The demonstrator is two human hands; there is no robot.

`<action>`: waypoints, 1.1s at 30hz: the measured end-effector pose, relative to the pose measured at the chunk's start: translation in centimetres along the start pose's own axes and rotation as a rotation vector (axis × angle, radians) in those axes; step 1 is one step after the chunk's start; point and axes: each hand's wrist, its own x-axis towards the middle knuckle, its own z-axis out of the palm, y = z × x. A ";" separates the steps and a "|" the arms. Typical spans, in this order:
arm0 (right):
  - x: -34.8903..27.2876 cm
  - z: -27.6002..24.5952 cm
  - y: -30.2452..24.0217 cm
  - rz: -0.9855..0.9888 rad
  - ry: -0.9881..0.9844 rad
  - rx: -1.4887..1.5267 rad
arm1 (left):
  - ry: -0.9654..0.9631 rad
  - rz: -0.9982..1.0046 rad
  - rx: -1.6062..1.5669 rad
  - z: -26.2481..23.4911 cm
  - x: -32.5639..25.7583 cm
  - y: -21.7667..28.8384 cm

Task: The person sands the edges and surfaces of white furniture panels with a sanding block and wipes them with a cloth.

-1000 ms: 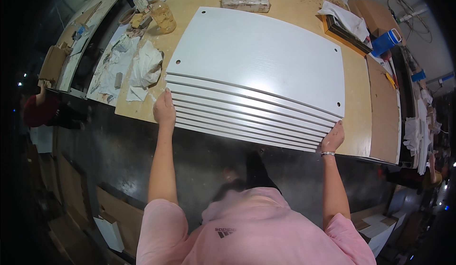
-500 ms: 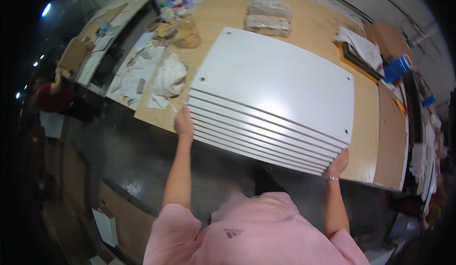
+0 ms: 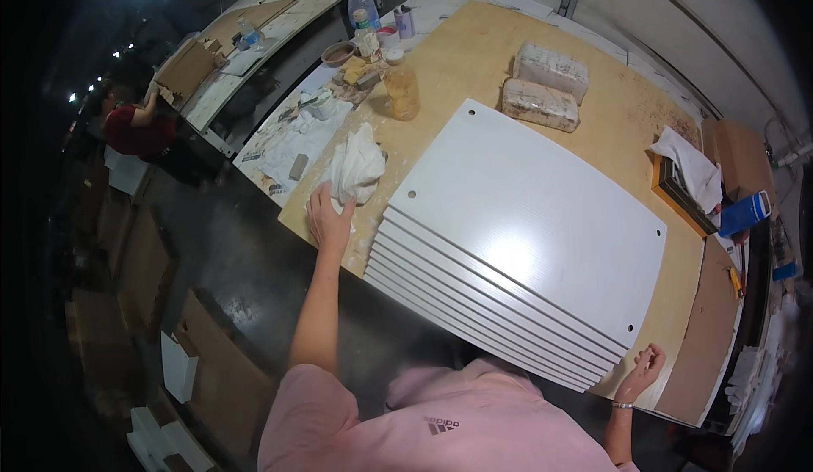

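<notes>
A stack of several white panels (image 3: 517, 226) lies fanned out in steps on the worktable, holes near the top panel's corners. My left hand (image 3: 329, 218) is off the stack, at the near edge of a crumpled white cloth (image 3: 356, 165). Its thumb and fingers are apart around the cloth's lower end, with no firm grip visible. My right hand (image 3: 642, 372) is raised just beside the stack's near right corner. Its fingers are loosely bent and apart, with nothing in them.
Two wrapped blocks (image 3: 542, 104) lie behind the stack. Left of it stand a plastic jar (image 3: 401, 93), bottles (image 3: 362, 6) and a small grey block (image 3: 298, 166). A cloth-topped frame (image 3: 677, 182) and blue cylinder (image 3: 745, 214) are right. A co-worker (image 3: 140, 125) stands far left.
Both hands have let go of the stack's sides. My left hand has moved to the white cloth; my right hand has come away at the near right corner. The view has shifted.
</notes>
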 end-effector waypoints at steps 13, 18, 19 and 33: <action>-6.5 28.2 -24.5 0.466 -0.988 1.012 | -0.714 -0.037 -1.000 -3.5 6.2 11.1; -3.9 29.1 -24.3 0.496 -0.764 0.928 | -0.504 0.263 -0.548 -0.4 8.9 8.3; -3.4 28.3 -24.2 0.406 -0.712 0.796 | -0.477 0.225 -0.343 1.8 8.7 4.7; 11.7 17.3 -11.7 -0.799 -0.453 -0.808 | -0.385 0.186 -0.419 -2.6 2.9 6.1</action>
